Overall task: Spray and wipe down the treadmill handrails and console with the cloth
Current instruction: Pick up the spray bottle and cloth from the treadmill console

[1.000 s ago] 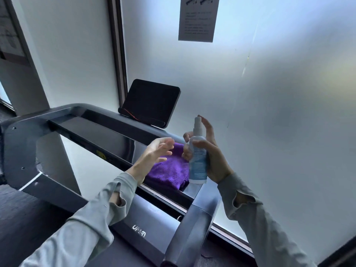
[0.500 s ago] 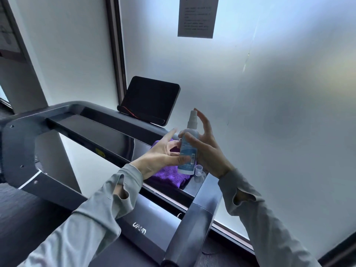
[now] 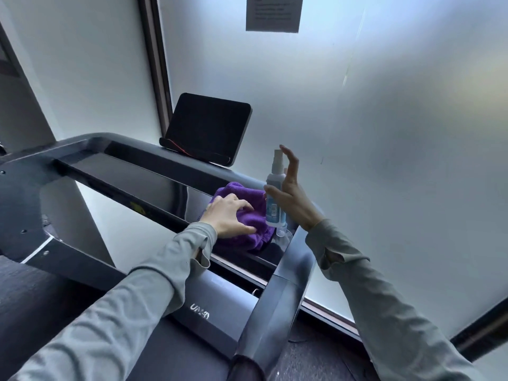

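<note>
My left hand (image 3: 229, 215) gripping purple cloth (image 3: 244, 215) at console's (image 3: 143, 171) right end, my right hand (image 3: 292, 196) holding spray bottle (image 3: 275, 193) upright, forefinger raised over nozzle

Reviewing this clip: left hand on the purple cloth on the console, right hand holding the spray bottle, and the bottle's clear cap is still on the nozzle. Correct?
Not quite. The head view shows the spray bottle uncapped; the clear cap sits on the console below it. The left hand on the purple cloth and the right hand holding the bottle are right.

Frosted window (image 3: 384, 133) backlight, dim foreground, wide-angle warp.
</note>
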Action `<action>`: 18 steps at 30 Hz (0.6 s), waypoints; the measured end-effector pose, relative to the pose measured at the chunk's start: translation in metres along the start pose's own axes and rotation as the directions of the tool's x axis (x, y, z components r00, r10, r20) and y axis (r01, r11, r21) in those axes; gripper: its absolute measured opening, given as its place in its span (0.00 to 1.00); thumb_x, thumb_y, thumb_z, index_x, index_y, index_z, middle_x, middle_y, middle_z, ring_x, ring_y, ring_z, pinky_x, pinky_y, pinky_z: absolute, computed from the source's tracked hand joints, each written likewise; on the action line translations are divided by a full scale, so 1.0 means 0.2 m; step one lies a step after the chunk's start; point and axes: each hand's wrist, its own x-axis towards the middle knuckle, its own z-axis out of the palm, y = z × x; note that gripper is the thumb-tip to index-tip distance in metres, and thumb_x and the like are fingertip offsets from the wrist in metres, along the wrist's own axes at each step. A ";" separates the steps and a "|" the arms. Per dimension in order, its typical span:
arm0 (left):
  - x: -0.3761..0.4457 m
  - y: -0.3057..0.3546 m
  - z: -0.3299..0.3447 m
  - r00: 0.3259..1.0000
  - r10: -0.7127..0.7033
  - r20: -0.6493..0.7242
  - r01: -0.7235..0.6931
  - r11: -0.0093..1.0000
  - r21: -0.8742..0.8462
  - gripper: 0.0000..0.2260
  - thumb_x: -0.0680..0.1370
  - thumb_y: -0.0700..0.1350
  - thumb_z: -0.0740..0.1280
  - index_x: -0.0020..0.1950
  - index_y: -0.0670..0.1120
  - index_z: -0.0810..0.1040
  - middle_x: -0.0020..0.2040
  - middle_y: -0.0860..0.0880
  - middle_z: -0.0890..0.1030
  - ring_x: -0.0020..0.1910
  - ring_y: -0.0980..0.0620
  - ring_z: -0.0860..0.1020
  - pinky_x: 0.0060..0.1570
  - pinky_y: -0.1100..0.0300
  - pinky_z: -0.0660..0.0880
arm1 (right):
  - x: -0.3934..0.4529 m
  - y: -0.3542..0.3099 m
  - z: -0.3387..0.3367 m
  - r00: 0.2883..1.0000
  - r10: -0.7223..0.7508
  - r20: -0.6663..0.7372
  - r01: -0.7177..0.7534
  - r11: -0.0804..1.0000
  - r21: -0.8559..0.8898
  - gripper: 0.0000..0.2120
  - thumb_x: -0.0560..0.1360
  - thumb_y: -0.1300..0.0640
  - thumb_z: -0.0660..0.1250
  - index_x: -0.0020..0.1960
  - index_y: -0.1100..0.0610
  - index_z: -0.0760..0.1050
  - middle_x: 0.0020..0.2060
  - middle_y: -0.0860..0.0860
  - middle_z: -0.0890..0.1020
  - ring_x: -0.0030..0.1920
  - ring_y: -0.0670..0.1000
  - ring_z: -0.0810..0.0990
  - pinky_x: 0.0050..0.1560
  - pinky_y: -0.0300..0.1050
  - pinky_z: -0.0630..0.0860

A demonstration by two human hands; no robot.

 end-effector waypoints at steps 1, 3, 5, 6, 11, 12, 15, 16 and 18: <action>0.01 0.01 0.01 1.000 -0.004 -0.030 0.004 1.000 -0.007 0.20 0.68 0.57 0.72 0.59 0.56 0.77 0.56 0.51 0.75 0.60 0.48 0.71 0.64 0.50 0.67 | 0.00 0.00 0.00 1.000 0.005 0.008 -0.005 1.000 0.002 0.33 0.73 0.66 0.61 0.71 0.50 0.48 0.60 0.52 0.66 0.41 0.49 0.70 0.54 0.57 0.75; 0.02 0.02 0.02 0.996 -0.004 -0.084 0.002 1.000 -0.019 0.15 0.69 0.54 0.72 0.54 0.53 0.80 0.54 0.51 0.77 0.58 0.48 0.74 0.62 0.50 0.69 | 0.00 0.00 0.01 1.000 0.012 0.013 -0.011 1.000 -0.019 0.35 0.73 0.67 0.61 0.73 0.52 0.47 0.62 0.52 0.66 0.41 0.48 0.71 0.55 0.57 0.74; 0.01 0.03 0.03 0.994 0.004 -0.113 -0.003 1.000 0.002 0.13 0.71 0.51 0.71 0.54 0.51 0.81 0.55 0.49 0.78 0.57 0.47 0.75 0.61 0.52 0.69 | 0.00 -0.01 0.01 1.000 0.000 -0.016 -0.001 0.999 -0.052 0.39 0.74 0.65 0.64 0.76 0.50 0.46 0.63 0.56 0.68 0.42 0.45 0.72 0.56 0.55 0.74; 0.01 0.03 0.04 0.993 0.015 -0.121 -0.012 1.000 0.027 0.13 0.73 0.51 0.70 0.55 0.51 0.80 0.56 0.49 0.78 0.58 0.47 0.74 0.61 0.53 0.68 | 0.00 -0.02 0.01 0.999 -0.013 -0.050 0.009 0.998 -0.069 0.40 0.74 0.63 0.66 0.76 0.47 0.47 0.64 0.56 0.70 0.43 0.44 0.73 0.56 0.54 0.74; -0.01 0.05 0.02 0.993 0.020 -0.114 -0.020 1.000 -0.006 0.13 0.75 0.54 0.67 0.53 0.48 0.82 0.55 0.48 0.79 0.57 0.47 0.75 0.58 0.54 0.69 | 0.00 -0.08 -0.01 0.973 -0.126 -0.192 0.111 0.990 -0.083 0.38 0.72 0.59 0.70 0.74 0.40 0.55 0.62 0.46 0.70 0.42 0.36 0.74 0.53 0.51 0.78; -0.01 0.05 0.01 0.996 -0.011 -0.092 0.006 0.999 -0.047 0.15 0.73 0.57 0.68 0.51 0.48 0.82 0.52 0.48 0.81 0.55 0.48 0.76 0.56 0.56 0.70 | 0.00 -0.09 -0.01 0.970 -0.140 -0.201 0.126 0.989 -0.080 0.38 0.72 0.59 0.70 0.74 0.40 0.55 0.65 0.43 0.69 0.42 0.37 0.75 0.53 0.54 0.79; 0.00 0.10 0.00 0.999 -0.047 0.011 0.047 0.998 0.049 0.27 0.64 0.65 0.72 0.52 0.47 0.79 0.53 0.47 0.79 0.56 0.47 0.74 0.58 0.53 0.72 | 0.00 -0.11 -0.03 0.965 -0.124 -0.229 0.118 0.992 -0.040 0.36 0.72 0.58 0.68 0.72 0.37 0.54 0.70 0.44 0.68 0.42 0.42 0.75 0.52 0.60 0.79; 0.00 0.12 0.01 0.998 -0.059 0.030 0.056 0.992 0.112 0.29 0.63 0.65 0.73 0.55 0.46 0.77 0.56 0.46 0.76 0.59 0.45 0.72 0.60 0.49 0.71 | 0.00 -0.12 -0.03 0.965 -0.114 -0.237 0.110 0.993 -0.030 0.36 0.72 0.58 0.68 0.71 0.36 0.54 0.71 0.50 0.68 0.43 0.43 0.75 0.53 0.60 0.79; 0.01 0.16 0.02 0.995 -0.091 0.040 0.081 0.975 0.207 0.29 0.65 0.61 0.73 0.58 0.45 0.75 0.60 0.45 0.73 0.63 0.42 0.68 0.61 0.43 0.70 | -0.01 -0.12 -0.03 0.964 -0.115 -0.239 0.111 0.993 -0.031 0.36 0.72 0.58 0.67 0.72 0.38 0.54 0.73 0.54 0.66 0.45 0.43 0.75 0.54 0.61 0.78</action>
